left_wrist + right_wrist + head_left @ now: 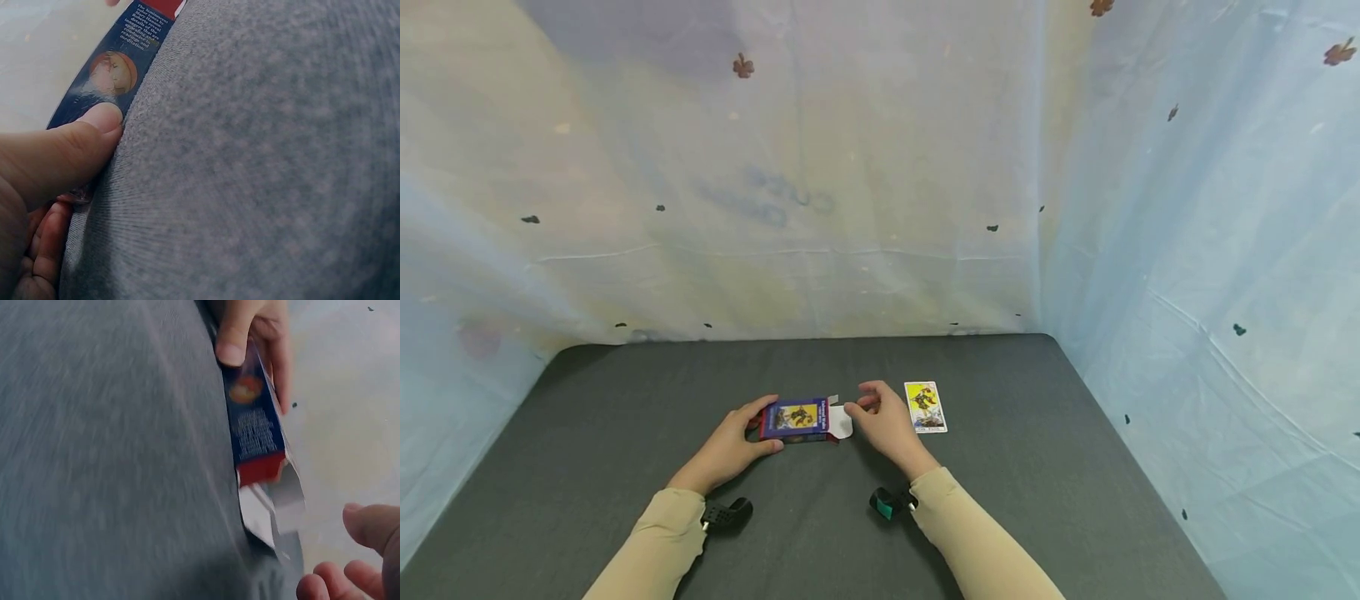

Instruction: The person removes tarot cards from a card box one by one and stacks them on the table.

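Observation:
A blue and red tarot card box (796,417) with a yellow picture on its top lies on the grey cloth. My left hand (730,446) grips its left end, with the thumb (103,119) along the near side, which carries printed text. At the box's right end the white flap (841,422) stands folded out. Just beyond this flap is my right hand (886,427), its fingers loosely bent and nothing held. In the right wrist view a gap shows between its fingertips (353,519) and the opened end flaps (257,515).
A single tarot card (926,407) lies picture side up to the right of my right hand. Dark grey cloth (820,533) covers the table. Pale patterned curtains (850,167) hang behind it and on both sides.

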Demonstrator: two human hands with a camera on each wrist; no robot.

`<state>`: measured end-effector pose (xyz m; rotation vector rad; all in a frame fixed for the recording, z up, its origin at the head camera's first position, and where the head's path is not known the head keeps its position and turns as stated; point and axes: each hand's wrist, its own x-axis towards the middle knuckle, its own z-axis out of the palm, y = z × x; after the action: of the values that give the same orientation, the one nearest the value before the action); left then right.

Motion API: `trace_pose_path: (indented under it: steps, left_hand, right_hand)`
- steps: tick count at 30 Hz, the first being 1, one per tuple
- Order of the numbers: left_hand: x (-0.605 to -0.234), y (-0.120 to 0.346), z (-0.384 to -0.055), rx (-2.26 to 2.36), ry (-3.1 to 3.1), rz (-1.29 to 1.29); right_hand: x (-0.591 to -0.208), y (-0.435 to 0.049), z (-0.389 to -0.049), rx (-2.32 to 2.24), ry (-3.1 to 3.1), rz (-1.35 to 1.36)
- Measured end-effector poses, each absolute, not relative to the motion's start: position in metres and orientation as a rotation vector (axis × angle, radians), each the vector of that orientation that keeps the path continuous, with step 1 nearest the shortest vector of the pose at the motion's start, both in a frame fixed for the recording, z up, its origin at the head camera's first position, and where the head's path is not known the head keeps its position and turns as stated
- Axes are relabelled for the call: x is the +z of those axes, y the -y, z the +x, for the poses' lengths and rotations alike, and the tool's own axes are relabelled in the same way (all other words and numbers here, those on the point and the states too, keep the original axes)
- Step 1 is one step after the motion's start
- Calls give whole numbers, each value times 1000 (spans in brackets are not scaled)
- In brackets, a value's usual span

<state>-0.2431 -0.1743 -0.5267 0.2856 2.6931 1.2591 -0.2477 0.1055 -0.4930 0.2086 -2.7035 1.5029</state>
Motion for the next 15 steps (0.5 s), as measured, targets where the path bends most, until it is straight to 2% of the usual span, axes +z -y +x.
trace_pose_path:
  steps: [6,15]
  left_hand:
    - [-526,174,-243,1264,-2694,288]
    - [-526,174,-243,1253,-2706,302]
  right_hand:
    - [-501,-95,-252,1607,2697,319]
    - [-514,-82,-254,1576,2722,300]
